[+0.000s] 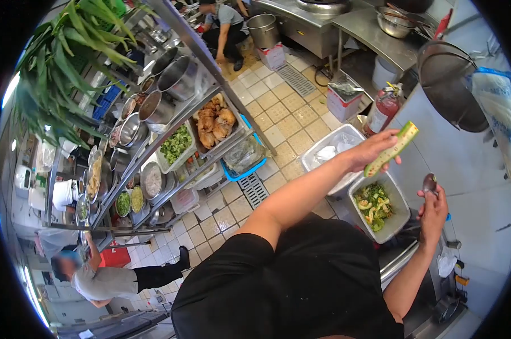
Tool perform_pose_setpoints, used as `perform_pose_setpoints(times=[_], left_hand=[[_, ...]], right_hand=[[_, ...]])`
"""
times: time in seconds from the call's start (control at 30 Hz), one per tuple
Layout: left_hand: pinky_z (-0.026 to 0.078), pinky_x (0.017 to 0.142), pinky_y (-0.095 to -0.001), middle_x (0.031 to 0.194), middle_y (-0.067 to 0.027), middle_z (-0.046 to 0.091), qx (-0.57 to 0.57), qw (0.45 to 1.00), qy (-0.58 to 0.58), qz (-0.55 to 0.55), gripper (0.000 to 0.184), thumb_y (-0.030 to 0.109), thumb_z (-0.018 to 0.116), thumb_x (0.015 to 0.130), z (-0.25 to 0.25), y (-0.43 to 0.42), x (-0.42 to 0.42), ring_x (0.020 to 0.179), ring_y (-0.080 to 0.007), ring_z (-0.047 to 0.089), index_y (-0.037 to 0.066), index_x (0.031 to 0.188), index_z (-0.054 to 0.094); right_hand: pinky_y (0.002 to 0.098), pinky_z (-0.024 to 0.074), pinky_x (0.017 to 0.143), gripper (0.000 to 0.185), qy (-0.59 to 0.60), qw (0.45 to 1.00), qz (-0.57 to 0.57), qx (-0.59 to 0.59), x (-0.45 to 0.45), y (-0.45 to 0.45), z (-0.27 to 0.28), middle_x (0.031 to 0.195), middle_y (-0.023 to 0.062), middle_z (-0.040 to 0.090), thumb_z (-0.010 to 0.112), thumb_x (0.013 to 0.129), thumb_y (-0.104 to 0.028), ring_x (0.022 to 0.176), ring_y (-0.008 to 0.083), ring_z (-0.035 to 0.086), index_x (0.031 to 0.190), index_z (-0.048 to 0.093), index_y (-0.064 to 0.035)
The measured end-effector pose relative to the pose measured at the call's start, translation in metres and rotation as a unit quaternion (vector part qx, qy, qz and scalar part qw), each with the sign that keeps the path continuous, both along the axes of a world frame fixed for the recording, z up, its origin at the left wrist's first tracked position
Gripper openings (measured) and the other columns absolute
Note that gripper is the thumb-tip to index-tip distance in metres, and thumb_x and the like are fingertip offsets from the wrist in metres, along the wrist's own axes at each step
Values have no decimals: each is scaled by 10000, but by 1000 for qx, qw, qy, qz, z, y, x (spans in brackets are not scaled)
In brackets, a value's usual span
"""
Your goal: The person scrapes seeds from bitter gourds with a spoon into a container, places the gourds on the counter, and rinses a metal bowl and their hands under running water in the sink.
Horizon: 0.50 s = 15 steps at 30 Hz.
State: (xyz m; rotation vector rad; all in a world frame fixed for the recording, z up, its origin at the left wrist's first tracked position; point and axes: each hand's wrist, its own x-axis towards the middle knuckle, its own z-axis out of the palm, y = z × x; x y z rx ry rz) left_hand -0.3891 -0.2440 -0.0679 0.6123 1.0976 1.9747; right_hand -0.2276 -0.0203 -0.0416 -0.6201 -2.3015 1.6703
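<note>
My left hand is closed around a long halved green gourd, tilted, its pale cut face with a row of seeds turned up. I cannot tell its exact kind. In my right hand is a metal spoon, bowl up, apart from the gourd. Below and between the hands stands a grey plastic bin holding green and yellowish vegetable scraps. Under my left forearm is a white tub lined with a plastic bag, partly hidden by the arm.
A metal rack at left carries pots, chopped vegetables and a tray of browned meat. A fire extinguisher stands ahead near the wall. One person stands at lower left; another person crouches at the far end.
</note>
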Motion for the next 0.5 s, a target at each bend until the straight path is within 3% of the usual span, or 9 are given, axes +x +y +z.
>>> perform_pose_setpoints(times=[0.07, 0.17, 0.2, 0.27, 0.37, 0.43, 0.5], left_hand=[[522, 571, -287, 1039, -59, 554, -55, 997, -10, 49, 476, 397, 455, 1015, -4, -1, 2, 845, -144, 623, 145, 1402, 340], [519, 584, -287, 974, -67, 580, -41, 996, -45, 70, 441, 413, 473, 1003, -11, -3, 0, 783, -146, 605, 165, 1355, 378], [508, 581, -270, 925, -67, 578, -44, 996, -42, 65, 412, 439, 454, 1010, -1, -7, 3, 745, -136, 584, 166, 1314, 401], [497, 572, -261, 909, -64, 572, -54, 995, -40, 74, 432, 467, 431, 1016, -4, -7, 6, 734, -126, 568, 167, 1325, 407], [485, 574, -251, 925, -63, 563, -21, 1000, -4, 9, 454, 476, 413, 1021, 7, -4, 6, 731, -114, 553, 166, 1353, 404], [474, 580, -243, 954, -52, 558, -41, 997, 34, 49, 511, 473, 401, 1027, 12, 0, 11, 744, -107, 533, 143, 1416, 369], [462, 579, -237, 945, -38, 538, -50, 995, 65, 63, 540, 451, 415, 1030, 20, 4, 19, 757, -96, 522, 117, 1448, 343]], right_hand=[[204, 397, 439, 357, -14, 999, -3, -37, -1, -7, 5, 948, 88, 705, 510, 992, -148, 499, 45, 472, 1328, 471, -35], [222, 428, 469, 354, -5, 999, 34, -5, -12, -15, 20, 976, 93, 708, 504, 990, -149, 529, 60, 498, 1324, 468, -35], [265, 483, 529, 327, -2, 999, 40, 25, -17, -21, 33, 957, 103, 706, 498, 985, -133, 599, 99, 586, 1295, 493, -29], [271, 488, 586, 288, 124, 985, 54, 110, -28, -19, 21, 908, 96, 705, 491, 985, -103, 689, 128, 638, 1249, 514, 10], [320, 513, 693, 252, 116, 982, 33, 149, -40, -30, 44, 889, 130, 707, 495, 960, -64, 806, 188, 694, 1192, 559, 9], [454, 524, 732, 231, 67, 971, 32, 226, -43, -37, 59, 902, 214, 684, 517, 910, -76, 820, 378, 672, 1114, 600, -6], [450, 519, 742, 235, 49, 962, 15, 270, -42, -44, 68, 901, 216, 680, 519, 908, -66, 832, 379, 667, 1117, 610, -10]])
